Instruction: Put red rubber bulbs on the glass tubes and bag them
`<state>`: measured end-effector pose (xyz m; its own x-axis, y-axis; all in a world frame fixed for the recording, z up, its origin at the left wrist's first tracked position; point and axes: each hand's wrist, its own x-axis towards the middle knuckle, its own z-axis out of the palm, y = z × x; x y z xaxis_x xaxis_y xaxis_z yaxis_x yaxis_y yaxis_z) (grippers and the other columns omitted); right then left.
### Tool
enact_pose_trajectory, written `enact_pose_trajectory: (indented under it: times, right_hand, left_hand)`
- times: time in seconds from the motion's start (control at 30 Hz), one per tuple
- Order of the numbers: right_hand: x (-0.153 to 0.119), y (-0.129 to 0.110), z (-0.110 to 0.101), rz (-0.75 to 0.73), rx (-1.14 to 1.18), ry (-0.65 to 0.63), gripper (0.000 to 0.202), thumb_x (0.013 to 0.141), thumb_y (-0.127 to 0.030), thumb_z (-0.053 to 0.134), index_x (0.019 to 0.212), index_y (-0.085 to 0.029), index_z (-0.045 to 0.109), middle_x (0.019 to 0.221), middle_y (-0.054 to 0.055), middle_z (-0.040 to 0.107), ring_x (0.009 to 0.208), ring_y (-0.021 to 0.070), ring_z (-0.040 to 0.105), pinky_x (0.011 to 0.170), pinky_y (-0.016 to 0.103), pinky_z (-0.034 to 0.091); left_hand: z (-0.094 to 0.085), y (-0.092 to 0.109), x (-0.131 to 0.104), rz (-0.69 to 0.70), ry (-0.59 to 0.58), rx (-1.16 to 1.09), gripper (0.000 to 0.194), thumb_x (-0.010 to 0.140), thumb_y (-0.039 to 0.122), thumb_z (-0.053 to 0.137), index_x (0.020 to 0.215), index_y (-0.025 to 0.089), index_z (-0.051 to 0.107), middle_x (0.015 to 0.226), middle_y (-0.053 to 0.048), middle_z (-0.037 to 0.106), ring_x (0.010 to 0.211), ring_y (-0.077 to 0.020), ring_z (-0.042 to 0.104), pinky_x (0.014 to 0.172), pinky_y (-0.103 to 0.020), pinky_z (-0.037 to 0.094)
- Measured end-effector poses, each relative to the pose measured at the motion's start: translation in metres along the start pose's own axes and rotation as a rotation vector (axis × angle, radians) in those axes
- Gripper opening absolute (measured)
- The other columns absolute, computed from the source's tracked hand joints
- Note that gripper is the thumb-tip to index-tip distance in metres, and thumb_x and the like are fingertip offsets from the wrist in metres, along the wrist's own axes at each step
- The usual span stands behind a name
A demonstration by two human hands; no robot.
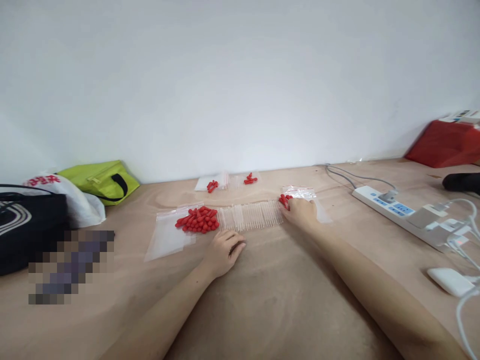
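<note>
My left hand (224, 251) rests on the table just below a pile of red pieces (198, 220), its fingers curved and slightly apart with nothing seen in them. The pile lies partly on clear zip bags (163, 237). A row of thin clear sticks (249, 216) stretches from the pile towards my right hand (299, 211). That hand is closed at the right end of the row, beside a few red pieces (284, 199) and over a clear bag (321, 209); whatever its fingertips grip is hidden.
Two clear bags (200, 184) with several red pieces lie near the wall. A power strip (393, 212) with cables and a white charger (450, 281) are at right, a red bag (446, 144) behind. Green (99, 181), white (84, 202) and black (35, 225) bags stand left.
</note>
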<state>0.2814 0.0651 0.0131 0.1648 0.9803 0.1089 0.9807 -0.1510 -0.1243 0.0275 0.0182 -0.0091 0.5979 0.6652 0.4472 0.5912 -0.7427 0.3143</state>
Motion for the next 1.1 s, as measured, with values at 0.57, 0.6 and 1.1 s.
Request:
enact_pose_trajectory:
  times: [0.57, 0.6, 1.1]
  right_hand:
    - [-0.023, -0.015, -0.01, -0.344, 0.209, 0.027, 0.028, 0.08, -0.032, 0.044, 0.064, -0.017, 0.06, 0.067, 0.006, 0.063, 0.064, 0.0164, 0.057, 0.059, 0.026, 0.033]
    - [-0.03, -0.019, -0.007, -0.47, 0.259, 0.041, 0.026, 0.08, -0.032, 0.045, 0.064, -0.017, 0.059, 0.066, 0.005, 0.063, 0.063, 0.0149, 0.056, 0.06, 0.026, 0.033]
    - [-0.069, -0.04, 0.032, -0.778, 0.248, 0.227, 0.011, 0.081, -0.025, 0.045, 0.074, -0.017, 0.047, 0.072, 0.004, 0.056, 0.071, 0.0163, 0.05, 0.066, 0.028, 0.03]
  left_hand:
    - [-0.008, -0.018, 0.02, -0.38, 0.207, 0.375, 0.016, 0.077, 0.032, 0.054, 0.074, 0.019, 0.063, 0.079, -0.006, 0.061, 0.079, -0.0238, 0.051, 0.069, -0.037, 0.037]
    - [-0.009, -0.019, 0.026, -0.455, 0.179, 0.418, 0.017, 0.077, 0.034, 0.054, 0.074, 0.02, 0.064, 0.081, -0.006, 0.061, 0.082, -0.0248, 0.051, 0.07, -0.037, 0.036]
    - [0.003, -0.024, 0.085, -0.871, -0.129, 0.468, 0.038, 0.067, 0.048, 0.052, 0.079, 0.016, 0.069, 0.103, -0.017, 0.06, 0.105, -0.0368, 0.044, 0.08, -0.045, 0.031]
